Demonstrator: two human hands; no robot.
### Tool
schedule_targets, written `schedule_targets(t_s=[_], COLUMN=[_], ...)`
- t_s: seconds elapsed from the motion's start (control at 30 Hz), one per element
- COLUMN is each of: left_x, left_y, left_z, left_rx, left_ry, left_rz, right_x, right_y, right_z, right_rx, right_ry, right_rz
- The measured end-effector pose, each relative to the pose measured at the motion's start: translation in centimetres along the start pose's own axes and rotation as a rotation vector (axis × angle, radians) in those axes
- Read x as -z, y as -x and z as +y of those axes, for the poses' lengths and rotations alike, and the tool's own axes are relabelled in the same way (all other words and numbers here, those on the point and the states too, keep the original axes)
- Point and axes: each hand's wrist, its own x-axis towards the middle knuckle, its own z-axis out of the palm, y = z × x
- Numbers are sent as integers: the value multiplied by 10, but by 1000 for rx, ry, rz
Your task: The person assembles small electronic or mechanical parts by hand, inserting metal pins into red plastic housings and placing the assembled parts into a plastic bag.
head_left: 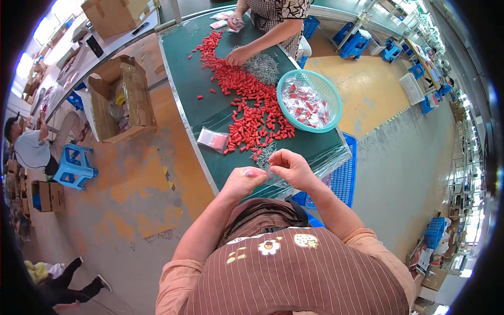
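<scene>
My left hand (244, 181) is closed around a small clear plastic bag (253, 172), its shiny film showing at the thumb. Just to the right, my right hand (293, 169) has thumb and forefinger pinched together close to the left fingertips; what lies in the pinch is too small to make out. Both hands are over the near edge of the green table. Right beyond them lies a small heap of grey metal screws or pins (265, 153). Past that spreads a long pile of red plastic plugs (252, 118). A stack of clear bags (212, 139) lies left of the pile.
At the right table edge stands a turquoise basket (336, 113) of filled clear bags. Across the green table (181, 58), a co-worker's hand (239, 55) reaches into the red pile beside more grey metal pieces (262, 67). Left are a cardboard box (142, 100) and blue stool (75, 165).
</scene>
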Motion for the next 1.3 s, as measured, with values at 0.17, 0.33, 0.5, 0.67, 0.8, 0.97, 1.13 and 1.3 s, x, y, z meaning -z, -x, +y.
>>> schedule_targets(t_s=[0.17, 0.33, 0.5, 0.67, 0.8, 0.97, 1.13, 1.3], left_x=[-1, -5, -4, -9, -9, -7, -4, -9], left_y=[-2, -3, -6, -1, 1, 7, 2, 2], left_z=[-9, -15, -26, -21, -23, -18, -29, -34], left_rx=[-48, -58, -106, -120, -26, -44, -182, -293], left_ry=[9, 19, 19, 104, 223, 128, 0, -32], left_rz=[17, 65, 133, 114, 26, 81, 171, 225], right_x=[-3, 0, 3, 1, 1, 4, 0, -9], right_y=[2, 4, 10, 8, 2, 3, 1, 10], right_z=[3, 4, 1, 16, 16, 22, 24, -2], right_rx=[12, 40, 81, 45, -302, -155, -130, 340], right_ry=[-13, 63, 93, -2, -561, -355, -311, 538], right_rz=[-1, 105, 168, 135, -71, -165, -130, 272])
